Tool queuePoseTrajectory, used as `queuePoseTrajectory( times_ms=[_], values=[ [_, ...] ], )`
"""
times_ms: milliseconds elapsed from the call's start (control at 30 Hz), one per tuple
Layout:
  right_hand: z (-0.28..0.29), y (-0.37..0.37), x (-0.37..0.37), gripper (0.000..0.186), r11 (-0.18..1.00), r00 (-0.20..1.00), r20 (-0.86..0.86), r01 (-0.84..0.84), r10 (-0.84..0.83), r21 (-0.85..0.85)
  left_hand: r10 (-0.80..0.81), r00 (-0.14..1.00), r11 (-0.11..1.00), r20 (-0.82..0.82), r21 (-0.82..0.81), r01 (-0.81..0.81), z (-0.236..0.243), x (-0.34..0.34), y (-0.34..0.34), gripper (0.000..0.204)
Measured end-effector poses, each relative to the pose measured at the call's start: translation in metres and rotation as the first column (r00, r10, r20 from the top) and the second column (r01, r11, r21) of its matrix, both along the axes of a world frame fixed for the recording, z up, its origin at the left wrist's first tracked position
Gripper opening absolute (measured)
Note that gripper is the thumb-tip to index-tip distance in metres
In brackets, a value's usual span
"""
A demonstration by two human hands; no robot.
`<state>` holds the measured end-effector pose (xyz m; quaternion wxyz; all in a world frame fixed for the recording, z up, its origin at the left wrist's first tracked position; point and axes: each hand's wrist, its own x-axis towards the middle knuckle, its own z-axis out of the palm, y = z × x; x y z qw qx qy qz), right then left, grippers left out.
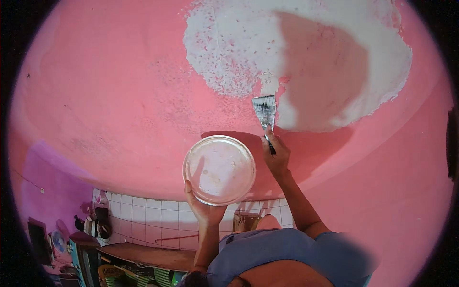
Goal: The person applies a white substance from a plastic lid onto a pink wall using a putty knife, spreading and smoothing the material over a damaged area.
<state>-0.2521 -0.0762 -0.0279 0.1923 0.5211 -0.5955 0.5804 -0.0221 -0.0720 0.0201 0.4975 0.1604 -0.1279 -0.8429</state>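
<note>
My left hand (206, 211) grips a round, pale lid-like tray (217, 165) from below, its thumb over the rim. A few smears show on the tray's flat face. My right hand (277, 155) is closed around the dark handle of a putty knife (264, 110), above and to the right of the tray. The knife's wide blade, streaked with white, meets the pink wall (119, 76) at the lower edge of a large white putty patch (239, 43). Pink specks show through the patch's left side, and a dark shadow falls across its right.
White floor tiles (167, 215) lie below, with a small wooden stool (245, 222) near my legs. A long brown board (148, 256) and green chairs (162, 276) stand at the lower left. Farther left are a fan (59, 241), a dark screen (39, 241) and a purple wall (52, 177).
</note>
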Motion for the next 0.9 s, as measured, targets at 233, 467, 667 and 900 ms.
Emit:
queuePoseTrajectory(
  times_ms=[233, 467, 667, 900],
  values=[
    [0.046, 0.002, 0.011, 0.041, 0.986, 0.997, -0.078, -0.015, 0.002, -0.167, 0.074, 0.995, 0.997, -0.068, 0.035, -0.072, -0.005, 0.007, -0.002, 0.07],
    [0.043, -0.033, 0.007, 0.045, 0.962, 0.998, -0.013, -0.063, 0.062, -0.264, 0.106, 0.994, 0.992, -0.028, 0.067, -0.104, -0.014, 0.008, 0.0, 0.067],
    [0.004, -0.022, 0.012, 0.035, 0.999, 0.996, 0.079, -0.053, 0.052, 0.007, 0.042, 0.997, 0.998, -0.071, 0.045, -0.039, -0.011, 0.007, 0.0, 0.07],
    [0.021, 0.005, 0.028, 0.037, 0.988, 0.992, 0.028, -0.118, 0.121, -0.098, 0.056, 0.995, 0.998, -0.085, 0.008, -0.056, -0.01, 0.014, 0.003, 0.072]
  ],
)
